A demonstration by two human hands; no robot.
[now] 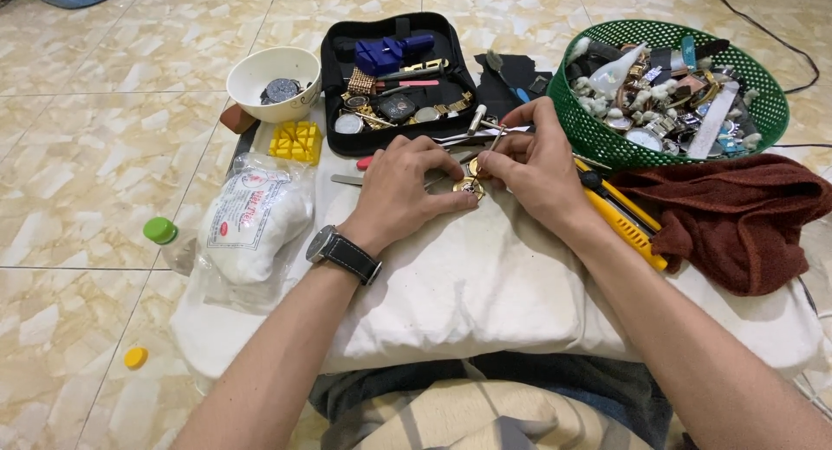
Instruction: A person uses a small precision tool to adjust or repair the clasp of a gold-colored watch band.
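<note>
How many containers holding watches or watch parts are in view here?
3: the white bowl at upper left, the open black case in the middle, and the green basket at upper right. Others may lie out of view.

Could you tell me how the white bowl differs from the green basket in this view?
The white bowl is solid, small and holds one dark watch; the green basket is perforated mesh, wider, and heaped with many watches and parts. The bowl sits left of the black case, the basket right. Both are round and open-topped.
</note>
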